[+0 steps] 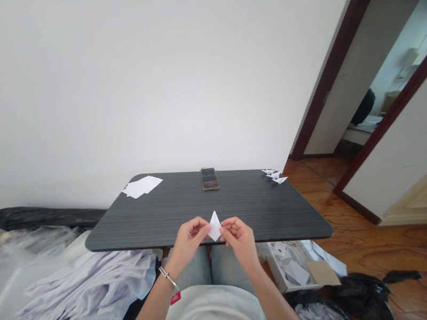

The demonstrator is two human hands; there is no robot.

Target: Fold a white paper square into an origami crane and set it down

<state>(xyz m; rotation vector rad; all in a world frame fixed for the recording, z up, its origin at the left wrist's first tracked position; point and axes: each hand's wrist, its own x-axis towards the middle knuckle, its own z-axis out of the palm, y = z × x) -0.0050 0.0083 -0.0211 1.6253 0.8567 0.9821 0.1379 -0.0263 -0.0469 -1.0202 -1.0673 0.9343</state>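
Observation:
A small folded piece of white paper [215,226] with a pointed top is pinched between both my hands, just above the near edge of the dark table [173,215]. My left hand [188,238] grips its left side with closed fingers; a bracelet is on that wrist. My right hand [238,233] pinches its right side. A stack of white paper sheets [142,186] lies at the table's far left corner. Several small folded paper pieces [275,175] sit at the far right corner.
A phone [209,178] lies at the table's far middle. A heap of white sheets [84,291] lies to my left. A cardboard box [296,271] with paper pieces and black bags [360,293] sit on the wooden floor at right. A doorway [397,93] opens right.

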